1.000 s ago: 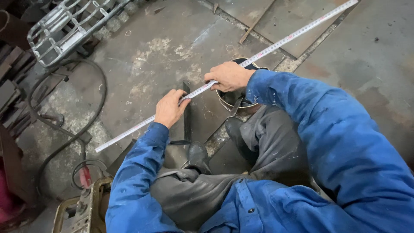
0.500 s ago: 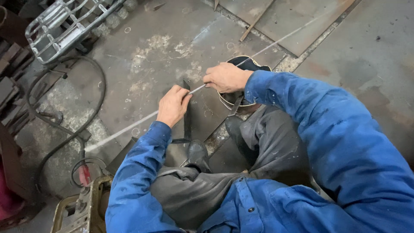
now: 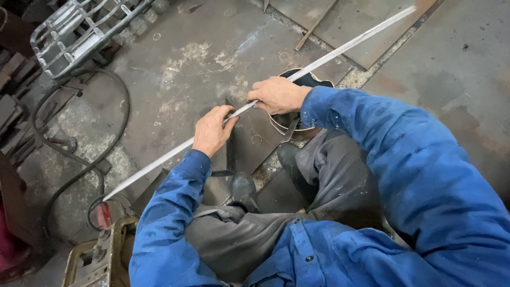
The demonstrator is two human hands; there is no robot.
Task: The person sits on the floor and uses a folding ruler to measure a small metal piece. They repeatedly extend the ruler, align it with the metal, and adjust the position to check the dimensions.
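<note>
The left hand (image 3: 212, 130) was closed around a long, thin, pale grey metal strip (image 3: 159, 159), its fingers curled over the strip's upper side and the thumb tucked beneath, so the grip was clenched on the metal rather than merely resting against it. The right hand (image 3: 276, 94) was likewise wrapped on the same strip a little further up its length, knuckles uppermost and fingers folded down around it. The strip ran slantwise across the stained steel floor plate (image 3: 186, 64), from a lower end near the black hose (image 3: 114, 143) at the left edge of the floor up to a far end at the top right corner, passing straight through both fists; the short stretch between the two hands lay bare. Whether the strip touched the floor or was held clear of it could not be told. Both arms wore blue work sleeves (image 3: 404, 159), and grey trousers (image 3: 340, 175) with a dark boot (image 3: 243, 188) showed below the hands. Just beside the right hand, partly under the wrist, sat a round dark container with a metal rim (image 3: 311, 79). A silver metal grille (image 3: 79, 26) lay at the top left corner, well apart from the hands.
</note>
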